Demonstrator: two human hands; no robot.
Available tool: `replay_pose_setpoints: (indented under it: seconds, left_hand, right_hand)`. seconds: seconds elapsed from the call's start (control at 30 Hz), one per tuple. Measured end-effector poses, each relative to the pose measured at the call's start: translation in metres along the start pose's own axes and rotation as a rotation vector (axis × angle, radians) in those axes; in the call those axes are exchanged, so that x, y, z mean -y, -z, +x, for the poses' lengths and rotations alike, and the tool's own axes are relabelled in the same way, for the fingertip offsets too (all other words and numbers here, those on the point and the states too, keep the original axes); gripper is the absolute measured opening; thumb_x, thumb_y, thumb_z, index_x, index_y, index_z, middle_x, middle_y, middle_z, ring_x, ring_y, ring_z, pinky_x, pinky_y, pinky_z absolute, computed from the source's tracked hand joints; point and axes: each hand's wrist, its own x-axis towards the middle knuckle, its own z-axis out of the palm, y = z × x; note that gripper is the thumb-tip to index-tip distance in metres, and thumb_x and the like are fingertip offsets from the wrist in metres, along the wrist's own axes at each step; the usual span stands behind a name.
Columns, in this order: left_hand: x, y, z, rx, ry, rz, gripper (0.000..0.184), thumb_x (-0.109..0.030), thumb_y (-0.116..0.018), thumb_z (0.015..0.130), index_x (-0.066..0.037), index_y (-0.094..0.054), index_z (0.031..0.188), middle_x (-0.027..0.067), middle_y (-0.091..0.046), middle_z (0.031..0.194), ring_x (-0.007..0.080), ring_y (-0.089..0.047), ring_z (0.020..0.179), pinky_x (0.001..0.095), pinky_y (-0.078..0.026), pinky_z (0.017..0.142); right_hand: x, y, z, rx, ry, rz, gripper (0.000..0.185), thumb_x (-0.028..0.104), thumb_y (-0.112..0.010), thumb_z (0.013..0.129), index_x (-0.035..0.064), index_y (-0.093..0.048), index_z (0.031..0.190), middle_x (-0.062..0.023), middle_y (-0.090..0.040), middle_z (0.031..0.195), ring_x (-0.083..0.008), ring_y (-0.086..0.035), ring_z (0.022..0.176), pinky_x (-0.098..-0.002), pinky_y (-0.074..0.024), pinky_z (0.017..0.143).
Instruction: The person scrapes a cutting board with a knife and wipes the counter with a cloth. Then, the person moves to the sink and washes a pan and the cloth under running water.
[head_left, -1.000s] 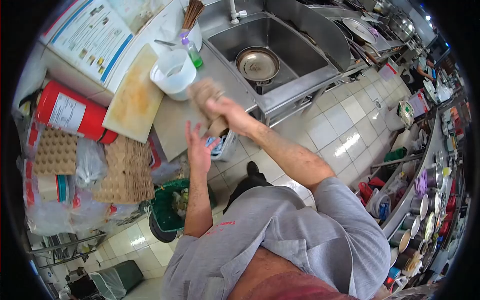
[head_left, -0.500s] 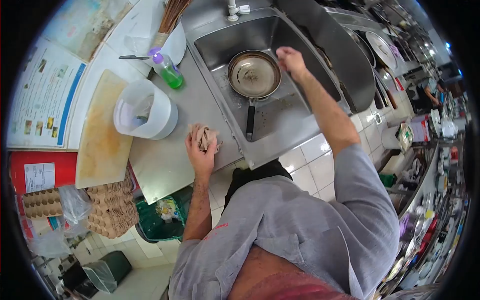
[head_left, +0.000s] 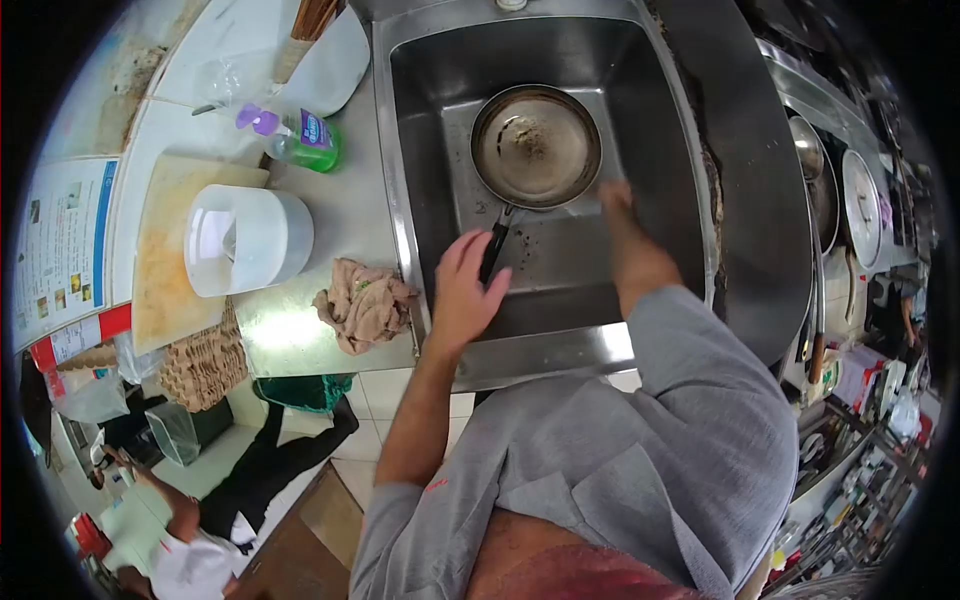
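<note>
A frying pan [head_left: 537, 147] with a dirty bottom lies in the metal sink [head_left: 565, 270], its black handle pointing toward me. My left hand [head_left: 470, 290] is over the sink's near left side, fingers apart beside the pan's handle; any contact with the handle is unclear. My right hand [head_left: 617, 200], blurred, hangs over the sink just right of the pan, and its fingers are too smeared to read. A crumpled brown cloth [head_left: 366, 305] lies on the metal counter [head_left: 350, 215] left of the sink.
Left of the sink are a white plastic tub [head_left: 270, 240], a green soap bottle [head_left: 315, 142], a cutting board [head_left: 165, 235] and egg trays [head_left: 205, 365]. Another person [head_left: 195, 545] is at the lower left. Pans [head_left: 860, 205] stand at the right.
My left hand has let go of the cloth and moved right, over the sink. My right hand has come down beside the pan. The view has shifted, and another person now shows at the lower left.
</note>
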Motion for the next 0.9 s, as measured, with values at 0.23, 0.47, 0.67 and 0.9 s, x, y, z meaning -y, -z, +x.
replay_pose_setpoints:
  seconds: [0.23, 0.47, 0.67, 0.9]
  left_hand:
    - [0.141, -0.131, 0.060, 0.561, 0.526, 0.253, 0.065, -0.028, -0.070, 0.068, -0.002, -0.041, 0.121, 0.0211, -0.052, 0.115, 0.0378, -0.049, 0.107, 0.0425, -0.039, 0.092]
    - [0.136, -0.155, 0.058, 0.606, 0.625, 0.023, 0.061, -0.024, -0.070, 0.066, 0.003, -0.044, 0.114, 0.0194, -0.059, 0.097, 0.0326, -0.058, 0.090, 0.0392, -0.045, 0.080]
    - [0.049, -0.070, 0.093, 0.451, 0.762, -0.852, 0.029, -0.014, -0.061, 0.078, -0.001, -0.045, 0.098, 0.0068, -0.053, 0.074, 0.0140, -0.052, 0.056, 0.0267, -0.043, 0.047]
    - [0.041, -0.056, 0.102, 0.364, 0.818, -1.209, 0.023, -0.009, -0.057, 0.081, -0.001, -0.044, 0.097, 0.0070, -0.053, 0.072, 0.0122, -0.051, 0.054, 0.0241, -0.041, 0.043]
  right_hand:
    - [-0.010, 0.013, -0.156, 0.259, -0.204, 0.252, 0.034, 0.027, -0.051, 0.081, 0.0022, -0.059, 0.102, -0.0166, -0.058, 0.106, -0.0321, -0.056, 0.097, -0.0423, -0.0444, 0.083]
    - [0.053, -0.043, -0.116, 0.508, -0.395, 0.862, 0.026, 0.018, -0.050, 0.080, -0.0008, -0.061, 0.094, -0.0206, -0.062, 0.093, -0.0324, -0.061, 0.085, -0.0390, -0.0474, 0.076]
    - [0.075, 0.027, -0.096, 0.358, 0.155, 0.546, 0.037, 0.011, -0.048, 0.078, -0.0022, -0.053, 0.112, -0.0239, -0.054, 0.113, -0.0367, -0.053, 0.103, -0.0428, -0.0426, 0.086]
    - [0.107, -0.037, -0.068, 0.368, 0.690, 0.040, 0.042, 0.014, -0.046, 0.079, -0.0014, -0.048, 0.117, -0.0266, -0.048, 0.118, -0.0389, -0.047, 0.110, -0.0423, -0.0366, 0.095]
